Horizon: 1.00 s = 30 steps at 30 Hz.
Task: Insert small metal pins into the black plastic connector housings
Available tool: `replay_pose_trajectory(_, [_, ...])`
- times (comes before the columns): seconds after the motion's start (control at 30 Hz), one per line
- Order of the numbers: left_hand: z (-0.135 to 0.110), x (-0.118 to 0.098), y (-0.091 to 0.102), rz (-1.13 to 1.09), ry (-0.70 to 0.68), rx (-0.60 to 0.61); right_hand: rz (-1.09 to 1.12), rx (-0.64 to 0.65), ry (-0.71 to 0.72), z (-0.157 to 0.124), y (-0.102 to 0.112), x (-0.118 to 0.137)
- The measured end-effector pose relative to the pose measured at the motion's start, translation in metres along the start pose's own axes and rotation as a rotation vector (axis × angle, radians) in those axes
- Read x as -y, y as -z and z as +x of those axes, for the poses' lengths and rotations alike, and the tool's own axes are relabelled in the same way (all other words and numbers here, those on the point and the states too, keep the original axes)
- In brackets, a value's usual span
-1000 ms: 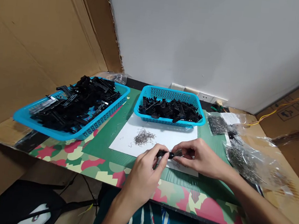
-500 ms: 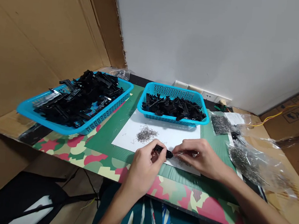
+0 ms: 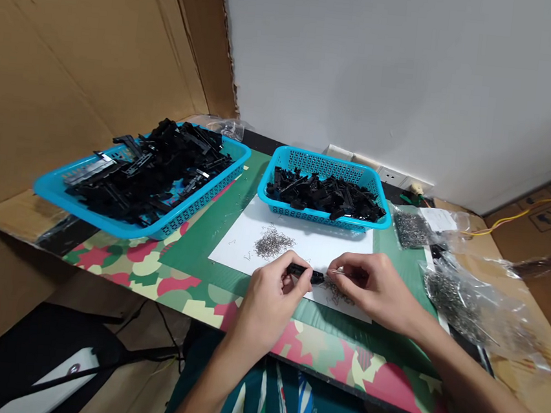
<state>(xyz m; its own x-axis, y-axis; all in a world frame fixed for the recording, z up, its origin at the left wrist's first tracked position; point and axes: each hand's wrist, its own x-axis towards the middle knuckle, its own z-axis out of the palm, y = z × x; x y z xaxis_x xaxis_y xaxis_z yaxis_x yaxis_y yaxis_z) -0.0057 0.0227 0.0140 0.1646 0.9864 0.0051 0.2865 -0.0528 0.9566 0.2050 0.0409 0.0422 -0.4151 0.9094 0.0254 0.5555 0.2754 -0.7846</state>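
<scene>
Between the thumb and fingers of my left hand (image 3: pixel 274 297) is a small black plastic part (image 3: pixel 316 277), its end pointing right. My right hand (image 3: pixel 370 284) is closed in a pinch just right of that end, on a thin metal wire piece (image 3: pixel 331 272) too small to make out fully. A narrow gap separates the fingertips of the two hands. Beneath them, a white paper sheet (image 3: pixel 233 244) bears a pile of small bent wire pieces (image 3: pixel 273 243). More wire pieces (image 3: pixel 338 295) lie under my right hand, partly hidden.
A blue basket (image 3: pixel 323 220) of black plastic parts stands behind the sheet. At left, a larger blue basket (image 3: pixel 156 231) is heaped with similar parts. Plastic bags of metal pieces (image 3: pixel 412 229) lie at right. Cardboard (image 3: pixel 77 38) walls the left, and sockets (image 3: pixel 390 176) line the back.
My right hand has moved slightly right, its fingertips a little farther from the black plastic part. My left hand still holds the part, now turned more level. The view has shifted slightly.
</scene>
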Motion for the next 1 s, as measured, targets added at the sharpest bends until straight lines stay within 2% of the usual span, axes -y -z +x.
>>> replay_pose_trajectory(0.2, [0.0,-0.002,-0.003,0.084,-0.015,-0.062,0.106,-0.016,-0.117,0.002,-0.007,0.004])
replay_pose_trajectory(0.37, [-0.002,-0.003,-0.003,0.12,-0.016,-0.065,0.17,0.004,-0.18,0.005,-0.012,0.0])
replay_pose_trajectory(0.63, [-0.001,-0.001,-0.005,0.126,-0.007,-0.063,0.184,0.004,-0.164,0.005,-0.012,0.002])
replay_pose_trajectory(0.83, [-0.002,0.0,-0.005,0.13,-0.005,-0.057,0.281,0.047,-0.198,0.006,-0.012,0.001])
replay_pose_trajectory(1.0, [-0.001,-0.001,-0.005,0.152,-0.021,-0.056,0.275,0.053,-0.238,0.008,-0.012,0.0])
